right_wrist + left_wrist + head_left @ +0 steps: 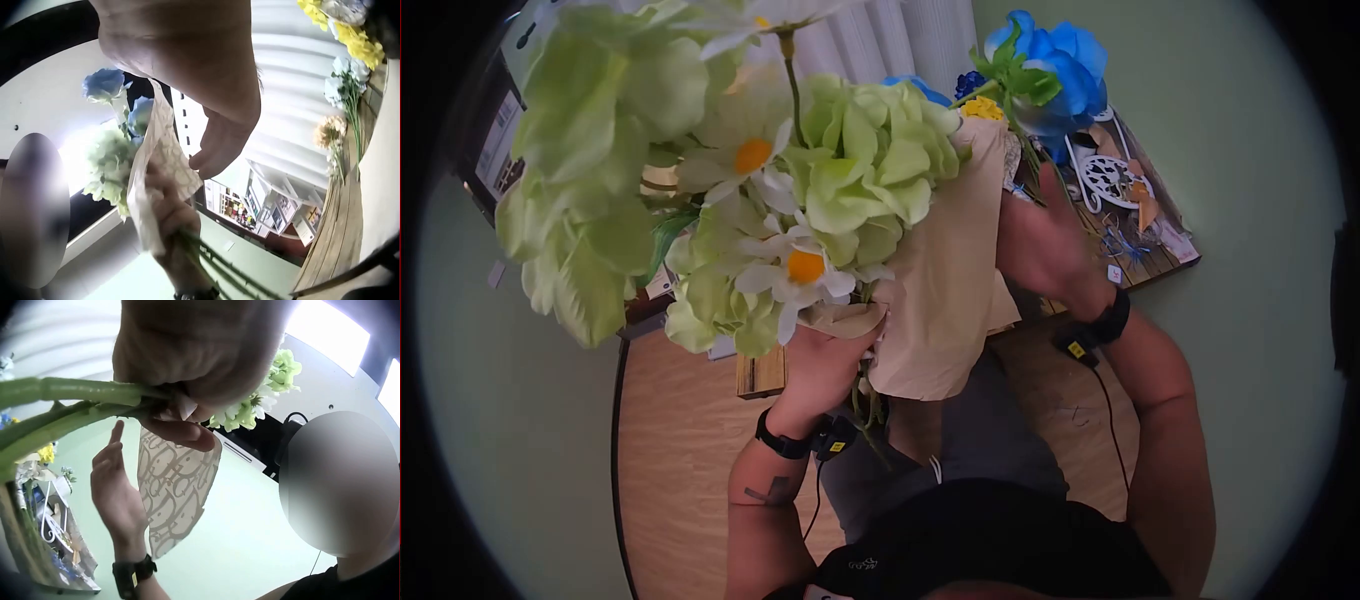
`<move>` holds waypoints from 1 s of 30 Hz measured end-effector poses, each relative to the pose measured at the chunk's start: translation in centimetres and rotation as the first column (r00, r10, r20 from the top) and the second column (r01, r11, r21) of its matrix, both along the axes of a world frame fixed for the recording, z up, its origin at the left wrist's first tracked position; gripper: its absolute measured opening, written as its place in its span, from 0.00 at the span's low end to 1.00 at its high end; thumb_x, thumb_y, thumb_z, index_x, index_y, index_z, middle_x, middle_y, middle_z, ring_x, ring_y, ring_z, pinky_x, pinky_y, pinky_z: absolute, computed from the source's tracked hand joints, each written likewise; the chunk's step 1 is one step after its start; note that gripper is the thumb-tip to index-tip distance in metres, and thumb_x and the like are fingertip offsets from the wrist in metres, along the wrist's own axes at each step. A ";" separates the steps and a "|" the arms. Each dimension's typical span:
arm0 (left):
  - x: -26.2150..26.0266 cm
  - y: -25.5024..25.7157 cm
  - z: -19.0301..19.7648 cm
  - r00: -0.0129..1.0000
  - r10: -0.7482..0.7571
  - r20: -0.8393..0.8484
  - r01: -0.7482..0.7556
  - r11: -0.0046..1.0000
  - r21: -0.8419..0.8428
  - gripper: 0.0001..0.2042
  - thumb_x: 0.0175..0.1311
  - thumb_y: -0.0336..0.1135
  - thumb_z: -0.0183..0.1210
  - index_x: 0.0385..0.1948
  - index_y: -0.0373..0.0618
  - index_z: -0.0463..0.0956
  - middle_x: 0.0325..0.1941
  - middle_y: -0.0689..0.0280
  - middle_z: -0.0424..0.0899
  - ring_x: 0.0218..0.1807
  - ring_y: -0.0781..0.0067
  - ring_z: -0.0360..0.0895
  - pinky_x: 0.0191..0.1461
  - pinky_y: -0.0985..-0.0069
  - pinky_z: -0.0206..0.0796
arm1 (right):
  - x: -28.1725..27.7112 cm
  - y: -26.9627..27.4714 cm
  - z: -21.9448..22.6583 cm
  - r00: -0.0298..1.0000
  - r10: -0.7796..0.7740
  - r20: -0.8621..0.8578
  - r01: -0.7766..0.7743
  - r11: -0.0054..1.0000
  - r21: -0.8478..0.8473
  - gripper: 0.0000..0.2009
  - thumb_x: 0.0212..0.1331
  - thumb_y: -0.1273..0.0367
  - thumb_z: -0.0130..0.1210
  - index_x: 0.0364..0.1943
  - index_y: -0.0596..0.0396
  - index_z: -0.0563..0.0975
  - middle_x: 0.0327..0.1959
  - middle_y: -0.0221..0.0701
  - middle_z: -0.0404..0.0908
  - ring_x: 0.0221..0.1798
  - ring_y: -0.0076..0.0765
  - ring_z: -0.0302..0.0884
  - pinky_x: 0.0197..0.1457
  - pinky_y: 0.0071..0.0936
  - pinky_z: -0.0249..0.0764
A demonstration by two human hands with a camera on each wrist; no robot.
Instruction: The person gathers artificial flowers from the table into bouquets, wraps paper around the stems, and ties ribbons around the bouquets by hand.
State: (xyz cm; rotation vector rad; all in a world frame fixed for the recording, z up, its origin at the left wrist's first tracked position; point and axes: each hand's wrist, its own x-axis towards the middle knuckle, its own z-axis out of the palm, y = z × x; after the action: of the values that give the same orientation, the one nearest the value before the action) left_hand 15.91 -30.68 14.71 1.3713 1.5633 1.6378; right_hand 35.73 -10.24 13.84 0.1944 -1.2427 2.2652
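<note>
My left hand (828,362) grips the stems (75,395) of a bouquet of artificial flowers together with a sheet of wrapping paper (935,300). Large pale green blooms (870,165) and white daisies with orange centres (803,267) spread above that hand. Plain brown on one side, the paper carries a looping pattern on the other, seen in the left wrist view. Beside its right edge is my right hand (1050,248), fingers extended and holding nothing. In the right wrist view, blue blooms (105,84) also show in the bunch.
A wooden table (1175,250) at the right bears a white ornate metal piece (1115,182), scraps and yellow flowers (982,108). A large blue flower (1065,75) rises at the back. Peach flowers (331,132) lie farther along the tabletop. Cables hang from both wrists.
</note>
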 end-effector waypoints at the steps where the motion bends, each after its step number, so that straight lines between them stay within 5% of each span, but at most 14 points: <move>1: 0.3 0.1 0.5 1.000 0.007 0.004 -0.007 1.000 -0.008 0.05 0.63 0.30 0.65 0.34 0.39 0.81 0.30 0.71 0.82 0.32 0.84 0.77 0.33 0.82 0.69 | -0.3 -1.7 -1.5 1.000 0.015 -0.005 -0.015 0.999 -0.033 0.48 0.64 0.32 0.35 0.73 0.60 0.56 0.74 0.41 0.62 0.75 0.43 0.61 0.77 0.43 0.55; 4: 0.4 0.5 1.2 0.995 0.060 0.082 -0.055 0.997 -0.053 0.06 0.63 0.31 0.66 0.34 0.38 0.81 0.30 0.71 0.83 0.31 0.84 0.77 0.31 0.83 0.69 | -1.3 -6.8 -3.2 0.998 0.031 -0.061 -0.037 0.995 -0.095 0.37 0.70 0.41 0.44 0.70 0.59 0.63 0.69 0.38 0.70 0.70 0.37 0.68 0.73 0.39 0.61; 6: 0.0 0.7 0.9 0.999 0.031 -0.010 -0.031 0.997 0.067 0.06 0.63 0.31 0.65 0.35 0.38 0.81 0.30 0.71 0.83 0.31 0.84 0.77 0.33 0.82 0.69 | -2.0 -9.0 -2.3 0.921 -0.341 0.186 0.308 0.933 0.186 0.25 0.69 0.59 0.57 0.63 0.62 0.71 0.61 0.38 0.78 0.61 0.31 0.77 0.64 0.33 0.72; 9: -0.4 0.9 0.9 0.997 -0.007 -0.074 0.014 0.995 0.102 0.07 0.65 0.32 0.64 0.37 0.38 0.81 0.32 0.71 0.83 0.35 0.83 0.78 0.38 0.78 0.71 | -1.5 -8.9 -0.2 0.881 -0.441 0.170 0.412 0.893 0.183 0.16 0.64 0.73 0.62 0.55 0.64 0.76 0.53 0.35 0.83 0.52 0.26 0.81 0.54 0.27 0.78; 12: -0.4 1.1 1.0 0.988 0.070 -0.140 -0.064 0.997 0.052 0.07 0.68 0.32 0.59 0.40 0.38 0.81 0.36 0.69 0.84 0.39 0.79 0.79 0.44 0.74 0.71 | 0.0 -8.9 2.3 0.804 -0.578 0.135 0.502 0.783 0.367 0.14 0.66 0.71 0.60 0.52 0.65 0.78 0.50 0.35 0.84 0.50 0.26 0.81 0.53 0.27 0.78; 16: -2.2 1.6 -0.6 0.833 0.115 -0.541 -0.057 0.991 0.124 0.10 0.68 0.33 0.57 0.47 0.41 0.79 0.38 0.62 0.84 0.41 0.68 0.80 0.47 0.73 0.70 | -1.0 -11.4 4.4 0.693 -0.720 0.034 0.605 0.606 0.517 0.11 0.65 0.73 0.59 0.47 0.65 0.79 0.47 0.38 0.84 0.46 0.30 0.83 0.49 0.27 0.77; 17: -1.7 1.5 0.4 0.901 0.021 -0.434 -0.087 0.987 -0.133 0.12 0.71 0.34 0.52 0.51 0.45 0.79 0.41 0.61 0.83 0.45 0.63 0.81 0.51 0.70 0.70 | -1.2 -12.0 4.8 0.664 -0.748 -0.006 0.587 0.515 0.624 0.10 0.63 0.73 0.59 0.45 0.66 0.79 0.46 0.40 0.83 0.44 0.35 0.83 0.48 0.29 0.77; 19: -3.0 1.9 -2.7 0.402 0.320 -0.858 -0.202 0.945 0.257 0.13 0.70 0.30 0.51 0.52 0.45 0.79 0.42 0.61 0.83 0.46 0.62 0.81 0.50 0.70 0.71 | -2.2 -12.0 5.3 0.614 -0.754 -0.233 0.615 0.272 0.740 0.10 0.57 0.75 0.61 0.42 0.66 0.80 0.43 0.46 0.80 0.42 0.49 0.81 0.48 0.34 0.75; 20: -2.8 2.7 -2.9 0.803 0.263 -0.535 -0.274 0.960 0.060 0.12 0.70 0.29 0.52 0.49 0.40 0.79 0.42 0.61 0.83 0.45 0.66 0.80 0.50 0.71 0.71 | -2.6 -12.2 5.4 0.614 -0.755 -0.229 0.615 0.275 0.739 0.10 0.57 0.75 0.61 0.42 0.66 0.80 0.43 0.46 0.80 0.42 0.49 0.81 0.48 0.34 0.75; 21: -2.0 3.1 -1.4 0.802 0.262 -0.536 -0.274 0.960 0.058 0.12 0.70 0.29 0.52 0.49 0.40 0.79 0.42 0.61 0.83 0.45 0.66 0.80 0.50 0.71 0.71 | -3.0 -12.4 5.5 0.579 -0.766 -0.280 0.640 0.214 0.738 0.12 0.56 0.76 0.61 0.44 0.66 0.80 0.45 0.47 0.80 0.44 0.50 0.80 0.49 0.35 0.75; 23: -0.6 3.0 1.8 0.981 0.185 -0.055 -0.179 0.978 0.104 0.11 0.69 0.30 0.52 0.46 0.34 0.78 0.43 0.61 0.83 0.44 0.72 0.78 0.48 0.74 0.70 | -3.7 -12.9 5.3 0.546 -0.768 -0.334 0.666 0.156 0.730 0.13 0.55 0.76 0.61 0.45 0.67 0.79 0.46 0.48 0.79 0.47 0.52 0.80 0.51 0.35 0.75; 25: -0.5 2.7 2.9 0.984 0.165 0.073 -0.166 0.986 0.007 0.10 0.68 0.31 0.57 0.42 0.33 0.76 0.37 0.65 0.83 0.43 0.75 0.77 0.47 0.73 0.70 | -4.2 -13.9 5.0 0.575 -0.763 -0.295 0.657 0.216 0.722 0.18 0.55 0.72 0.61 0.49 0.69 0.78 0.50 0.50 0.79 0.50 0.54 0.79 0.55 0.35 0.74; 29: -0.2 2.7 2.7 0.959 0.040 0.281 -0.092 0.980 0.174 0.09 0.67 0.30 0.57 0.41 0.32 0.78 0.37 0.65 0.83 0.42 0.77 0.77 0.48 0.75 0.70 | -4.9 -13.1 4.3 0.592 -0.690 -0.417 0.709 0.199 0.676 0.23 0.54 0.66 0.62 0.51 0.70 0.77 0.50 0.51 0.79 0.52 0.57 0.79 0.59 0.36 0.72; 30: -0.3 2.7 2.5 0.935 -0.009 0.353 -0.065 0.978 0.198 0.09 0.66 0.29 0.56 0.41 0.32 0.79 0.38 0.65 0.83 0.42 0.77 0.77 0.49 0.75 0.69 | -5.1 -12.2 3.0 0.662 -0.632 -0.402 0.692 0.311 0.651 0.25 0.54 0.64 0.62 0.52 0.70 0.76 0.49 0.51 0.80 0.53 0.57 0.78 0.60 0.37 0.72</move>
State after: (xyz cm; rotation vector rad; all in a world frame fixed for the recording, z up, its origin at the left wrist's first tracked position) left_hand 15.61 -27.94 17.19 1.0745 1.2361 1.9819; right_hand 30.62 -22.42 16.88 0.0328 -1.7678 0.8815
